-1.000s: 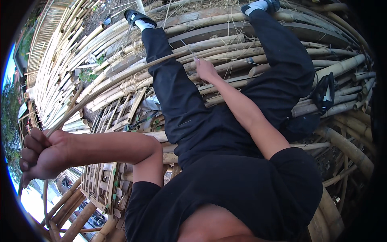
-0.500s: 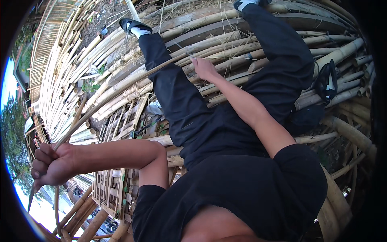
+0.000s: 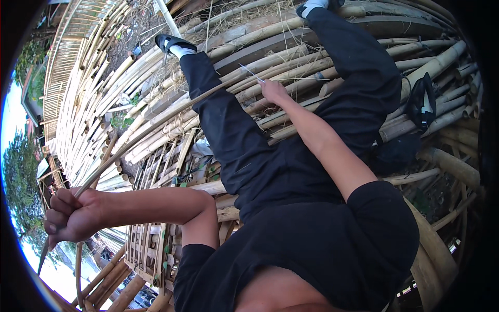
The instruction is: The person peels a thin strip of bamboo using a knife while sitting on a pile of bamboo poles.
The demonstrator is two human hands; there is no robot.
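My left hand (image 3: 75, 214) is closed in a fist around a long, thin bamboo strip (image 3: 136, 139) at the far left. The strip slants up and to the right and passes over my left leg (image 3: 210, 101); its far end blends into the bamboo behind. In front of my knees, my right hand (image 3: 274, 92) is closed on a knife (image 3: 251, 73) with a slim pale blade pointing up and left. Most of the handle is hidden in my fingers. The blade looks close to the strip's far stretch, but I cannot tell whether they touch.
Layers of bamboo poles (image 3: 291, 67) lie under and around my legs. A slatted bamboo frame (image 3: 150, 247) stands by my left elbow, with thick poles (image 3: 127, 294) below it. A black sandal (image 3: 421, 102) lies at the right, and a bamboo fence (image 3: 65, 67) rises at the upper left.
The knife in my right hand has moved slightly down and right, and its blade shows more. My left hand still grips the strip, a little lower and further right.
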